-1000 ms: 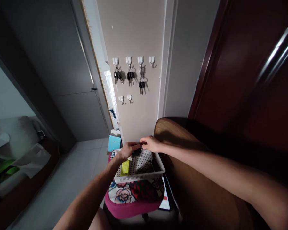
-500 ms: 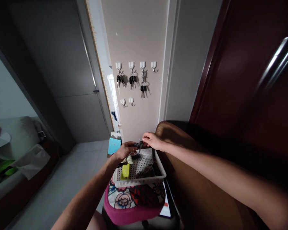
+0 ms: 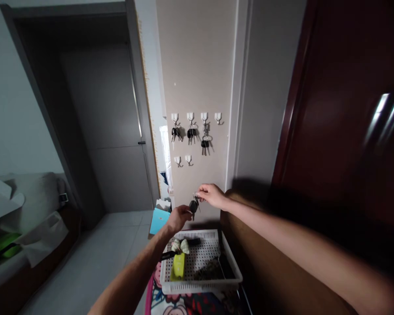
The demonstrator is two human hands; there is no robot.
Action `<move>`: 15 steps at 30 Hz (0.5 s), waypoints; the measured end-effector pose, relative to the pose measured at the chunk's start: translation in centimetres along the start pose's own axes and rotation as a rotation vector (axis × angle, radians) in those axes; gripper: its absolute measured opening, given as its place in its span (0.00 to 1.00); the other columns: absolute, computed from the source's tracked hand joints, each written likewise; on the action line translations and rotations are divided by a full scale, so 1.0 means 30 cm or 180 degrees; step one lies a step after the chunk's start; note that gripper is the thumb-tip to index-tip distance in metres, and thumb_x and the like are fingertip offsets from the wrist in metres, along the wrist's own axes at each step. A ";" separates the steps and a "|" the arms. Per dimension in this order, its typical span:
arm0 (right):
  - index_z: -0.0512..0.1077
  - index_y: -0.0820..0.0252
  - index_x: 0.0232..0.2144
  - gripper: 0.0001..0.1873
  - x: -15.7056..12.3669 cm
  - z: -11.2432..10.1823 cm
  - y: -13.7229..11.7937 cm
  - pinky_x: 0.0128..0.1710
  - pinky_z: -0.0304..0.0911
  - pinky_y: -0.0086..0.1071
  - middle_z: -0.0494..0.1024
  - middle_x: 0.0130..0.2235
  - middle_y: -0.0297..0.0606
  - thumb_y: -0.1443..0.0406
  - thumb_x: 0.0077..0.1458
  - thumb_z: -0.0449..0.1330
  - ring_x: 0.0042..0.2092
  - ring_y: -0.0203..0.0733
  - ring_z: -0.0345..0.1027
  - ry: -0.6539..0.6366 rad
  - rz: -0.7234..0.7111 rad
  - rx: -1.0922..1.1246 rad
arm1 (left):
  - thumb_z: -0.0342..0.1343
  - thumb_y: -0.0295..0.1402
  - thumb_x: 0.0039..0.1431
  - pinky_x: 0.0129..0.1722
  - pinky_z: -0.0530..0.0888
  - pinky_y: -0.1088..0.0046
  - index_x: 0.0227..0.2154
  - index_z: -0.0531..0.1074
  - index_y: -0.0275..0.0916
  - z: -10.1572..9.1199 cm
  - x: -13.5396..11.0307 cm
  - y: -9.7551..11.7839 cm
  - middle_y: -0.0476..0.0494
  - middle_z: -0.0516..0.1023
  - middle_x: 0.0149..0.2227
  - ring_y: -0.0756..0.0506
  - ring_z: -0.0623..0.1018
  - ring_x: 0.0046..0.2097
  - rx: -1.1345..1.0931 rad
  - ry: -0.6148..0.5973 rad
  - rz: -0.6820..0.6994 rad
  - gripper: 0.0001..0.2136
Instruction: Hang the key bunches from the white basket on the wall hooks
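A bunch of keys [image 3: 193, 206] with black heads hangs between my hands, in front of the wall above the basket's far edge. My right hand [image 3: 210, 195] is closed, pinching the ring at the top of the bunch. Lower and to the left, my left hand [image 3: 180, 217] is closed with its fingertips on a black-headed key. Beneath them is a white plastic basket [image 3: 202, 286] holding a yellow-green object [image 3: 177, 267], pale shell-like pieces [image 3: 180, 246], a black strap [image 3: 168, 255] and dark items I cannot make out.
Key bunches hang from three white hooks [image 3: 204, 117] on the wall; another upper hook [image 3: 218, 118] is at right, and two lower hooks [image 3: 188, 160] are below. The basket rests on a flowered seat [image 3: 174, 309]. A blue box [image 3: 159, 221] stands left, a brown wooden surface [image 3: 265, 262] right.
My hands have lifted the keys away from the basket toward the wall. The keys have spread apart below the ring. My view has shifted, so the wall hooks appear lower.
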State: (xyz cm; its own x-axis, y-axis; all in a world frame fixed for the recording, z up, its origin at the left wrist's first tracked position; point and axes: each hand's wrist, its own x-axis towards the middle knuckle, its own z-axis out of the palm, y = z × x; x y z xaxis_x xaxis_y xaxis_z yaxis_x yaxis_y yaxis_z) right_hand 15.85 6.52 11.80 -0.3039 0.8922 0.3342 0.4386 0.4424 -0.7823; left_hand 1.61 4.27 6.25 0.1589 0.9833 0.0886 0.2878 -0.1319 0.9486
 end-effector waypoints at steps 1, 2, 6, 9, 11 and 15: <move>0.62 0.63 0.17 0.05 0.036 0.001 -0.022 0.19 0.53 0.21 0.64 0.16 0.29 0.66 0.38 0.50 0.19 0.28 0.58 0.0102 -0.0035 -0.0033 | 0.47 0.24 0.38 0.25 0.62 0.79 0.28 0.65 0.32 -0.010 0.013 0.016 0.51 0.67 0.20 0.54 0.67 0.24 0.0127 0.0184 0.0061 0.10; 0.62 0.63 0.17 0.05 0.073 0.004 -0.043 0.18 0.53 0.21 0.64 0.16 0.29 0.66 0.38 0.50 0.19 0.28 0.58 0.0211 -0.0058 -0.0050 | 0.47 0.24 0.39 0.26 0.62 0.79 0.30 0.65 0.32 -0.023 0.026 0.034 0.49 0.68 0.22 0.54 0.67 0.25 0.0250 0.0377 0.0120 0.11; 0.63 0.63 0.18 0.04 0.222 0.035 -0.109 0.19 0.54 0.21 0.66 0.19 0.30 0.66 0.38 0.51 0.19 0.27 0.59 0.0561 -0.0049 -0.0144 | 0.47 0.24 0.39 0.29 0.63 0.79 0.35 0.63 0.32 -0.080 0.080 0.105 0.44 0.69 0.31 0.53 0.68 0.29 0.0624 0.0950 0.0275 0.15; 0.64 0.62 0.18 0.04 0.312 0.063 -0.129 0.19 0.55 0.20 0.67 0.19 0.31 0.66 0.38 0.51 0.20 0.28 0.60 0.0743 0.0091 -0.0372 | 0.46 0.24 0.39 0.27 0.64 0.79 0.39 0.60 0.33 -0.116 0.116 0.136 0.43 0.68 0.34 0.52 0.68 0.30 0.0732 0.1106 0.0253 0.18; 0.65 0.62 0.20 0.05 0.361 0.078 -0.125 0.19 0.55 0.21 0.68 0.19 0.32 0.66 0.39 0.50 0.20 0.29 0.61 0.0811 0.0234 -0.0559 | 0.46 0.24 0.40 0.25 0.64 0.80 0.41 0.58 0.34 -0.132 0.138 0.142 0.42 0.68 0.35 0.53 0.68 0.28 0.0798 0.1143 0.0177 0.20; 0.67 0.61 0.22 0.07 0.430 0.095 -0.087 0.21 0.55 0.21 0.70 0.21 0.34 0.66 0.40 0.50 0.23 0.31 0.63 0.1038 0.0430 -0.0929 | 0.46 0.25 0.40 0.24 0.63 0.80 0.42 0.57 0.35 -0.138 0.174 0.127 0.42 0.67 0.37 0.53 0.67 0.28 0.0892 0.1070 0.0107 0.21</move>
State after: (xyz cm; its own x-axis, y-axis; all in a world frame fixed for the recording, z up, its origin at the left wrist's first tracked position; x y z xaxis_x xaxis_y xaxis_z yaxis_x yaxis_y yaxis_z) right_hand 8.38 16.62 16.64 0.0339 0.9050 0.4240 0.6901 0.2856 -0.6649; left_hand -0.37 9.42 11.60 -0.1301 0.9579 0.2560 0.5402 -0.1480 0.8284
